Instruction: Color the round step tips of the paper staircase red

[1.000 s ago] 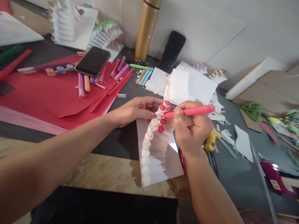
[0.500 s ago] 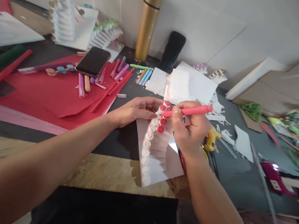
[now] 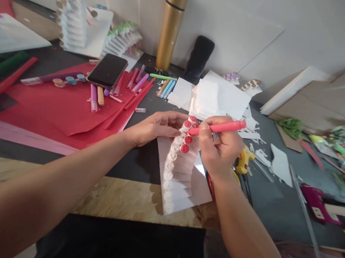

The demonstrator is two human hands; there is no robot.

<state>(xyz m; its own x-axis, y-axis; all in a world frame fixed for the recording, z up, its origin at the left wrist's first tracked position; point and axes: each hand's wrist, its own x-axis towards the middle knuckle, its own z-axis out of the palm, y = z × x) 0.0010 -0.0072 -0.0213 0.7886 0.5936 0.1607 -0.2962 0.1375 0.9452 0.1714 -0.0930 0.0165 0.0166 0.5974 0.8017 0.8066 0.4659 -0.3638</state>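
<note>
Gripping a marker (image 3: 223, 127) sideways in the curled right hand (image 3: 220, 151), tip touching the top rolls (image 3: 186, 133). Pressing the left hand (image 3: 155, 128) flat and open just beside them, near the bench's (image 3: 121, 201) front edge.

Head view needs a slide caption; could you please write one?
Right hand holds a red marker to the rolled paper ends of a white stepped model; left hand rests on it.

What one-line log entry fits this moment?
left hand: rests on white paper-roll model | right hand: holds red marker, tip at a roll end | nearby: yellow glue gun
</note>
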